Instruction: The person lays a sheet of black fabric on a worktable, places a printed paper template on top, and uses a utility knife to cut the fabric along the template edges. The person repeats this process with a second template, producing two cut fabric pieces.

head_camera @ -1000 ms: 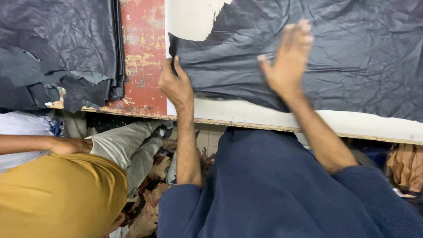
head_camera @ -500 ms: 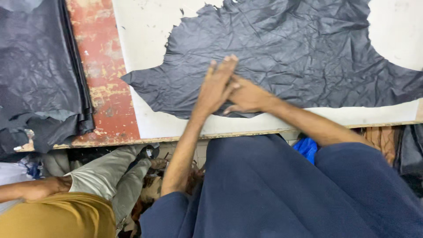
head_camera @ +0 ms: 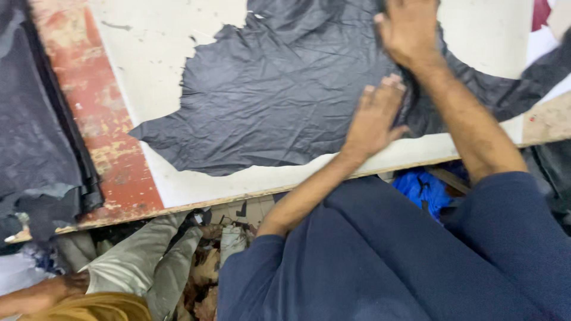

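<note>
Leather hide [head_camera: 285,101], dark, creased, ragged-edged, lies flat under both hands.

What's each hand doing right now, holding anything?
Left hand: open, flat on the dark leather hide, holding nothing.
Right hand: open, palm down on the same hide, no grip visible.

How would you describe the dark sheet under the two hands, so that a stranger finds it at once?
Start from the white board on the table with the worn red strip. On it lies one dark leather hide, spread flat and wrinkled, ragged at the edges, with both hands pressing on its right part. Unlike the pile of dark hides at far left, it lies single and unfolded.
</note>
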